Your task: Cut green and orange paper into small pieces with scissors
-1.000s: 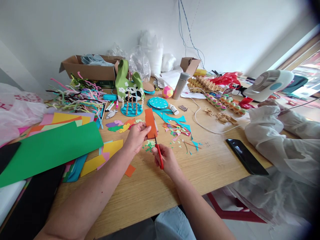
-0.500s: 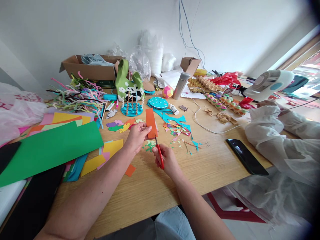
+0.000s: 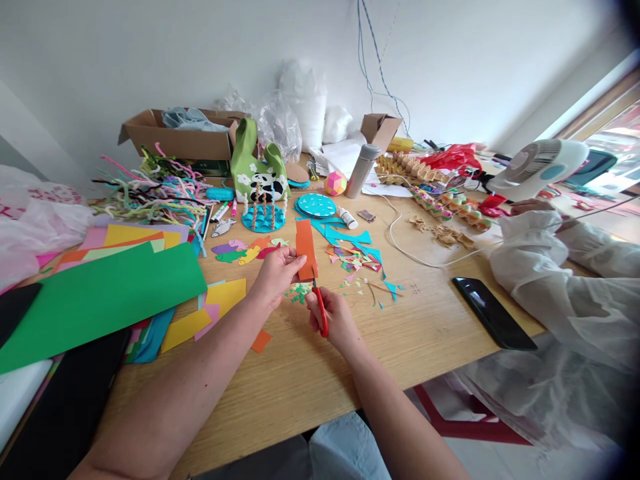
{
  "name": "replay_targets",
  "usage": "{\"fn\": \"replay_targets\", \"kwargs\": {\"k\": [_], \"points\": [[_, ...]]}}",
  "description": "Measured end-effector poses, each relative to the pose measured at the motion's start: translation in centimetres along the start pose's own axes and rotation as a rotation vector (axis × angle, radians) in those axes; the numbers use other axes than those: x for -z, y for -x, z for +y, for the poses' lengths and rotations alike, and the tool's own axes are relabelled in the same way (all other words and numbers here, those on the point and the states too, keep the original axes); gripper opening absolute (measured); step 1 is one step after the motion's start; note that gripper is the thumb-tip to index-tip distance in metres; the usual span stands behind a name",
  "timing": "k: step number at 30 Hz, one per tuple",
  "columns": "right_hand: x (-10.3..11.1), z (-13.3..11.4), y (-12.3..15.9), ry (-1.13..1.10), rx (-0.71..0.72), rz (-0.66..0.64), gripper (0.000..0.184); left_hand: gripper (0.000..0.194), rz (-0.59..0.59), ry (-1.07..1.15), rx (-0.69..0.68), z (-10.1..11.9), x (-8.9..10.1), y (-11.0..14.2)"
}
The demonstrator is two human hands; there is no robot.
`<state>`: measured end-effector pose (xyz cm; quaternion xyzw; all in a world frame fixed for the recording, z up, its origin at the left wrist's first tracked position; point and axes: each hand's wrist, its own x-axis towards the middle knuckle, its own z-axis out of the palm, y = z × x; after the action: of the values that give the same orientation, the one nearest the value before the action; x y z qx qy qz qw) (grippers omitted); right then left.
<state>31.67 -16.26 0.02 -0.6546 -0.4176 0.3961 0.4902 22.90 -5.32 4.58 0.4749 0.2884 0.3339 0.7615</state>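
Observation:
A strip of orange paper (image 3: 305, 243) is pinched between the thumb and fingers of my left hand (image 3: 277, 275), held up over the table. My right hand (image 3: 334, 315) grips red-handled scissors (image 3: 321, 308), and their blades meet the lower right end of the strip. Beneath the paper lie small green paper scraps (image 3: 299, 291). Colourful paper fish (image 3: 241, 251) rest beyond my left hand, and an orange paper piece (image 3: 261, 341) lies below my left wrist.
Coloured sheets, topped by a large green one (image 3: 110, 300), cover the left side. Blue offcuts (image 3: 345, 237) and mixed scraps lie right of the strip. A black phone (image 3: 493, 313) sits near the front edge. A co-worker's white sleeves (image 3: 535, 267) reach in from the right.
The orange strip has shifted slightly right and turned more upright in my left hand. The scissors have tilted a little and their blades stay at its lower end.

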Motion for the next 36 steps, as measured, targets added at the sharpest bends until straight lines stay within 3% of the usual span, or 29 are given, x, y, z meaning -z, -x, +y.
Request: {"fn": "replay_targets", "kwargs": {"k": [36], "points": [[0.05, 0.27, -0.12, -0.017, 0.005, 0.011, 0.052, 0.017, 0.055, -0.089, 0.044, 0.59, -0.32, 0.41]]}}
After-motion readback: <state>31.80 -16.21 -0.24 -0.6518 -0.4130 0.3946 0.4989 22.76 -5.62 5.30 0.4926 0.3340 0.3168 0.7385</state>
